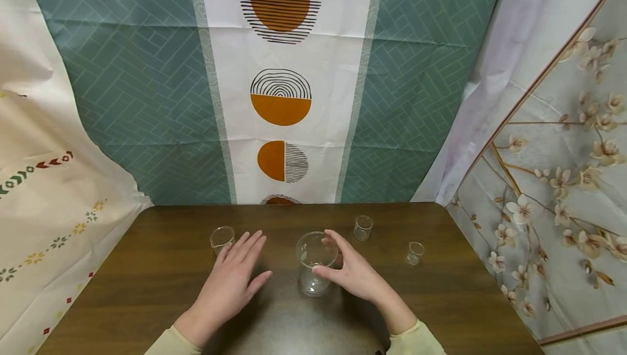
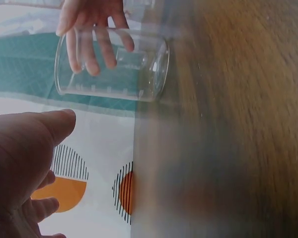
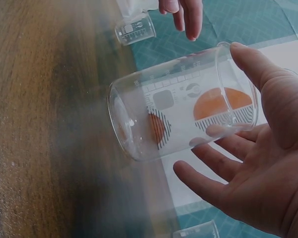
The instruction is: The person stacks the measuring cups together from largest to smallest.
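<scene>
Nearest you, your pale yellow sleeves (image 1: 416, 340) came in over a dark brown wooden table (image 1: 122, 300), its grain running crosswise and a greyish sheen lying on the part closest to you. Your left hand (image 1: 230, 284) was flat, palm down, its fingers straight and its thumb spread, holding nothing. Your right hand (image 1: 355, 273) had its thumb at the near side and its fingers at the far side of the large beaker (image 1: 313, 268), curved round its rim; how firmly they gripped, you could not tell. That clear glass stood upright on the table, between your hands. A small beaker (image 1: 414, 253) sat well to the right, another, the left beaker (image 1: 221, 238), just past your left fingertips, and a third, the back beaker (image 1: 363, 228), beyond your right hand. Past the table's straight back edge hung a green and white curtain (image 1: 147, 83) with orange and black-striped circles. A cream cloth (image 1: 63, 197) with small coloured motifs draped the left side, and a pale cloth (image 1: 563, 197) with blossoming branches covered the right.
</scene>
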Motion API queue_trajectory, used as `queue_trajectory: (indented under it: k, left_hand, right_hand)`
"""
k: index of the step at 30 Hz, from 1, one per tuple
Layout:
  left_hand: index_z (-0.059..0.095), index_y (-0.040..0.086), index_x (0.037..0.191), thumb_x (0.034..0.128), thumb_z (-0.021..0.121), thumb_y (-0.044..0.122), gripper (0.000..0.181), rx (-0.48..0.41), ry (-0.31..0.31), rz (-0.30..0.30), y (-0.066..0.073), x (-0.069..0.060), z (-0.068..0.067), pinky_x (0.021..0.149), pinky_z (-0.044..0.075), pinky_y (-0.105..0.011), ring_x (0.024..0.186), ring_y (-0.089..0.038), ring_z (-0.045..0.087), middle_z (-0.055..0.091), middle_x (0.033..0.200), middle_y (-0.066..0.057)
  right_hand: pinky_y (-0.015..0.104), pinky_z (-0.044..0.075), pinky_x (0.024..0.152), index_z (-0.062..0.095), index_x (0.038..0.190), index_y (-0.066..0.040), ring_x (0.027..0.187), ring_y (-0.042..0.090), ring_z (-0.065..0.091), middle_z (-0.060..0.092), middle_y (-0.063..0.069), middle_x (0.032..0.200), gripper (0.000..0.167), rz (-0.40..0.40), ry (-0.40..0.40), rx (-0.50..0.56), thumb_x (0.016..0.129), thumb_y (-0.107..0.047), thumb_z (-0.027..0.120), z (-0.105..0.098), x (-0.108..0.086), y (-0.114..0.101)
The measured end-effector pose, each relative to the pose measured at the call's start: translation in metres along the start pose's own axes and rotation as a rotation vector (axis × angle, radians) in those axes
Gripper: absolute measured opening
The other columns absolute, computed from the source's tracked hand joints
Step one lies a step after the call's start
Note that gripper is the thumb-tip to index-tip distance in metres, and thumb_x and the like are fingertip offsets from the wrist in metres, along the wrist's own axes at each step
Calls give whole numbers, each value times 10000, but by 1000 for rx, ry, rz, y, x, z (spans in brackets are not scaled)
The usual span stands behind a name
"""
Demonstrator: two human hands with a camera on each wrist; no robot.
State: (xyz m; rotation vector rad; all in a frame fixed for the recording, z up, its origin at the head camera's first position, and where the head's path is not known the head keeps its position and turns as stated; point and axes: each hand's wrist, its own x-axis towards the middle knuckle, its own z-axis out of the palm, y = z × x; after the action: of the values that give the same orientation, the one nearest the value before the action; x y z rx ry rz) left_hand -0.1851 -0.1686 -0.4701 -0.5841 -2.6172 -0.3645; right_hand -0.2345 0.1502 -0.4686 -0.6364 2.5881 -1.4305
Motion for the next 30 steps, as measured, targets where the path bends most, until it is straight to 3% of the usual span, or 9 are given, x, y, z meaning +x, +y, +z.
queue_trajectory:
  k: [5,12,30]
  left_hand:
    - [524,15,1613,1012,829,399,775,0,-37,-28,-4,1,-1,1226,334,-696,1573,-421,418,481,1692,-161]
    - [537,0,1593,997,848,378,771,16,14,-2,-11,1,0,1218,341,-698,1542,-442,454,510,1665,-179]
    - [507,-4,1613,1019,819,390,778,22,-10,-39,-23,2,-2,1227,315,-710,1566,-452,411,493,1670,-205]
  right_hand:
    - [570,490,1126,353,1711,-212,1433,319,570,570,19,1600,951,2,-2,3,964,-518,854,0,-1,0]
    - [573,492,1117,355,1710,-228,1418,333,576,566,5,1603,938,6,1,5,968,-520,848,-1,-1,-1]
    - [572,496,1113,352,1711,-206,1425,311,569,566,26,1600,922,-9,-4,8,982,-490,841,0,0,2]
